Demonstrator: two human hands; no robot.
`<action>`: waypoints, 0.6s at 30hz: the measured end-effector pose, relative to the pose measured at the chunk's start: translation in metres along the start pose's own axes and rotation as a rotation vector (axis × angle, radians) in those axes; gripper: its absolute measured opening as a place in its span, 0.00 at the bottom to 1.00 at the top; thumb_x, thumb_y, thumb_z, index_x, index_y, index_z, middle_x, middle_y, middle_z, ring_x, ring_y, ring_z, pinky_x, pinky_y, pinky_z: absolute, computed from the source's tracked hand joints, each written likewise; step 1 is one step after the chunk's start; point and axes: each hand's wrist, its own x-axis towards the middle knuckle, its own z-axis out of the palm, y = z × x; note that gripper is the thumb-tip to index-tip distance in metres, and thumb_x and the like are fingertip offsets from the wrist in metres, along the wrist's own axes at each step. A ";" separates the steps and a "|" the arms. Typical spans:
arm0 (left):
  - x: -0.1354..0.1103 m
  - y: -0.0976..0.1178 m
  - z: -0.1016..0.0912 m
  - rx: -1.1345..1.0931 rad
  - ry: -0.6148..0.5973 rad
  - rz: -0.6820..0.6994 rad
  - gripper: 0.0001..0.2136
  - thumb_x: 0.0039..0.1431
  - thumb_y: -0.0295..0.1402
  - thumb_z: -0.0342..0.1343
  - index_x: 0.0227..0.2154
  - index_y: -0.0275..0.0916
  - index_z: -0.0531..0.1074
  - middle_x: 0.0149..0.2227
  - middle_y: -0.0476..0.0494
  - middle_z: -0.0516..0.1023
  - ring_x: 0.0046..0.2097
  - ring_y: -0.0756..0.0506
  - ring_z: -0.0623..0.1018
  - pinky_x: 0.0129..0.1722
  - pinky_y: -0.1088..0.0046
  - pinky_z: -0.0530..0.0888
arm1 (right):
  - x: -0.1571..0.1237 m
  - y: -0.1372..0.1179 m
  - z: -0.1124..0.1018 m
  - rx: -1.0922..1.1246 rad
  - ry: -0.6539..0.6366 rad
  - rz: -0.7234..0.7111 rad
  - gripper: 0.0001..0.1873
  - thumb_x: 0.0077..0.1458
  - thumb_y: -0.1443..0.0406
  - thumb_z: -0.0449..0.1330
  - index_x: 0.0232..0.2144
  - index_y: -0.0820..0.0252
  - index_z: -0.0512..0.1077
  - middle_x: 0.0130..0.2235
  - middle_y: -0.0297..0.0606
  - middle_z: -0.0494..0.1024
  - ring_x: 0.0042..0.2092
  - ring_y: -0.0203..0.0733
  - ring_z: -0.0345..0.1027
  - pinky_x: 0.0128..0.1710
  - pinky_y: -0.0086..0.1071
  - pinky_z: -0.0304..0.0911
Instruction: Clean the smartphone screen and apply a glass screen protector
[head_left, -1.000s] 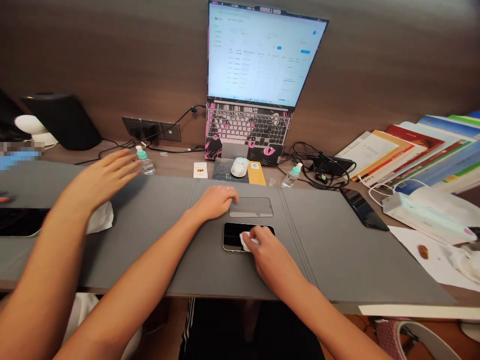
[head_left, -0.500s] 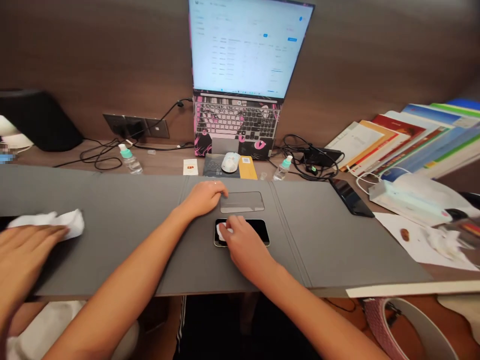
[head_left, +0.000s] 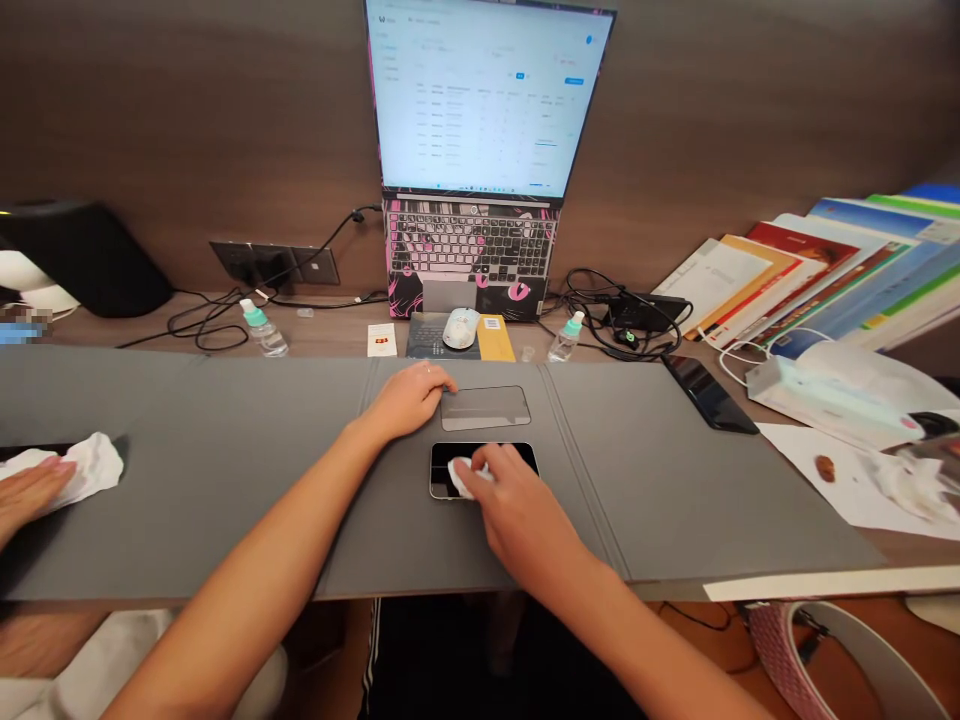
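A black phone (head_left: 450, 470) lies screen up on the grey desk mat (head_left: 660, 480), just below a clear rectangular plate (head_left: 485, 408). My right hand (head_left: 517, 505) presses a small white wipe (head_left: 466, 478) onto the phone's screen, fingers closed on it. My left hand (head_left: 409, 398) rests palm down on the mat with curled fingers touching the left edge of the clear plate. At the far left another person's hand (head_left: 26, 490) lies on a crumpled white tissue (head_left: 94, 462).
An open laptop (head_left: 480, 130) with a pink patterned keyboard stands at the back. Two small bottles (head_left: 262, 328) (head_left: 566, 338), a mouse (head_left: 460, 327), cables (head_left: 615, 310) and a second dark phone (head_left: 709, 393) lie near it. Booklets (head_left: 825, 280) fan out at right.
My right hand has rubbed the wipe left and then slightly back right across the phone. The other person's hand has drawn back from the bottle to the tissue at the far left.
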 end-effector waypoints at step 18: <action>0.000 -0.001 0.000 -0.001 0.006 0.021 0.16 0.63 0.22 0.46 0.40 0.42 0.78 0.43 0.45 0.82 0.47 0.40 0.76 0.51 0.58 0.74 | -0.009 0.021 -0.021 -0.101 -0.153 0.030 0.24 0.51 0.84 0.52 0.45 0.62 0.75 0.44 0.45 0.71 0.40 0.44 0.60 0.39 0.35 0.58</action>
